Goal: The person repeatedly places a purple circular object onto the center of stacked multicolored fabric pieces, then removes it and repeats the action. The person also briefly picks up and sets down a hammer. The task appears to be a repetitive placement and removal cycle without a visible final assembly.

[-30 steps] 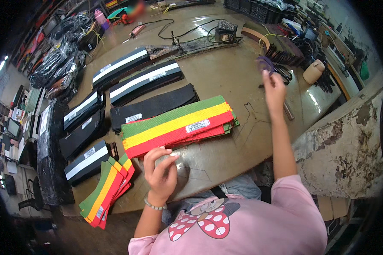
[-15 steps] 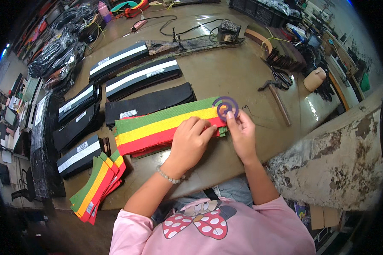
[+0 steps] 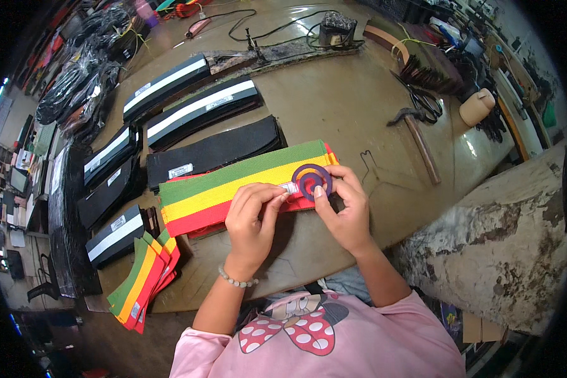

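At the far left, well apart from the left fingers, stands a long bundle in dark plastic [image 3: 69,220]; its contents are hidden. Between it and those fingers, fanned striped pieces [image 3: 146,277] overhang the near edge of the table [image 3: 359,94], with a black stack with a white stripe [image 3: 115,238] just beyond them.

The green, yellow and red stack [image 3: 233,195] lies under and beyond both hands. Its long axis runs left to right, the right end slightly farther away, with most of its length to the left of the left fingers. The left hand [image 3: 251,217] has thumb and forefinger nearly together beside a small white label [image 3: 289,188]; whether they pinch it, I cannot tell. Just right of the label, the right hand [image 3: 346,208] holds a purple ring [image 3: 312,183] between thumb and fingers, over the stack's right end; the left fingertips are nearer the label.

Far beyond the right fingers sits a dark crate [image 3: 400,9], its contents unclear. To their right lies a hammer [image 3: 422,148], and farther off a beige bottle [image 3: 477,107], its inside not visible.
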The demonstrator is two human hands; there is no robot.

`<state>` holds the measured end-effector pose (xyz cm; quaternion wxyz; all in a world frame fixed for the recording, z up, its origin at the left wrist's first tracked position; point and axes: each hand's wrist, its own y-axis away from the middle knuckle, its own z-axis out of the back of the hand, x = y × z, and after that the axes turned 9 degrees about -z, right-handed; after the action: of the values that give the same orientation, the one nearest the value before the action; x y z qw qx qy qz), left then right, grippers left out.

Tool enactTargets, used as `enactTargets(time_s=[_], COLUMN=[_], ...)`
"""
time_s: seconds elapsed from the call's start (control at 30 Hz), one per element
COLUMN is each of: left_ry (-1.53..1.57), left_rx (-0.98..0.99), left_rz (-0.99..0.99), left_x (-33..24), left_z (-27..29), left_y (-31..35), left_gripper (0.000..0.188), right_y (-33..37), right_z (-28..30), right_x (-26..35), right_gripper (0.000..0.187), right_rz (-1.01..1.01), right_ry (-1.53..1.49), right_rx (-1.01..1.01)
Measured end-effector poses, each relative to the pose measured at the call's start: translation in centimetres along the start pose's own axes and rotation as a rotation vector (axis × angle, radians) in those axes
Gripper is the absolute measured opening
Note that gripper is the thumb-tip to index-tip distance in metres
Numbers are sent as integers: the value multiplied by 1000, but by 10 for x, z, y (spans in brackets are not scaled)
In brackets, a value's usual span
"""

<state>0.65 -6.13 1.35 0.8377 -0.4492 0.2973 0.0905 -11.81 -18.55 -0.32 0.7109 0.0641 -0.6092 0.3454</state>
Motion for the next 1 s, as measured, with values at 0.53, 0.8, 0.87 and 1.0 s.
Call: enactTargets(time_s=[0.53,0.8,0.87,1.0], left_ry=[-162,-306,-277,-251], left_rx=[193,189,154,63], left_rz=[-36,-68,-33,-36], left_x=[-25,-19,-19,-14], left_z=[24,8,7,6], left_y=[18,4,8,14], left_gripper=[23,18,16,13], right_y=[4,5,4,4], right_z=[4,1,1,2], right_x=[-8,-8,-6,-3], right_gripper=[10,10,11,9], right_rz=[27,35,95,148], right_ry=[-10,-6,41,96], right_rx=[95,51,43,62])
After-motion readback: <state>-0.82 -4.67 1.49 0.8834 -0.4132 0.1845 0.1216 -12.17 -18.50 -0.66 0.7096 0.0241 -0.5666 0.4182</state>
